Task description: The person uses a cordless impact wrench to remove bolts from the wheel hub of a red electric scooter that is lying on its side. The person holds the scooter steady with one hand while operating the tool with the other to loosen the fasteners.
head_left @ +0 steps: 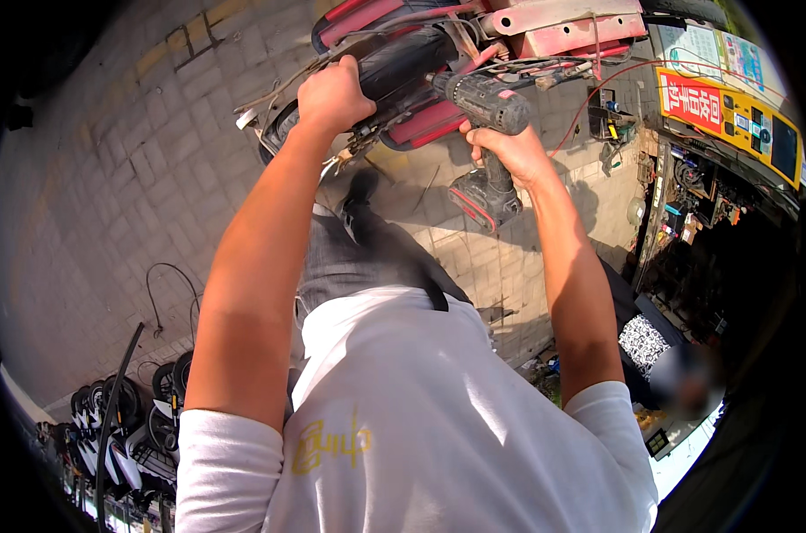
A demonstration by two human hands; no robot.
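My right hand [509, 153] is wrapped around the grip of a worn dark cordless drill [492, 102], its battery at the lower end. The drill's nose points left toward a partly stripped vehicle with a red metal frame [580, 34], and rests close to a black tyre [407, 64]. Whether the tip touches anything is hard to see. Over the left part of the vehicle, beside the tyre, my left hand [334, 96] is closed, its fingers curled down out of sight. What it grips is hidden. Loose wires [336, 162] hang below it.
Paving bricks [92, 178] cover the ground. A thin red cable [589, 98] runs to the right. Cluttered shelves [696, 195] stand under a yellow sign [731, 120]. Another person in dark clothing [625, 311] is at lower right. Parked two-wheelers [127, 435] line the lower left.
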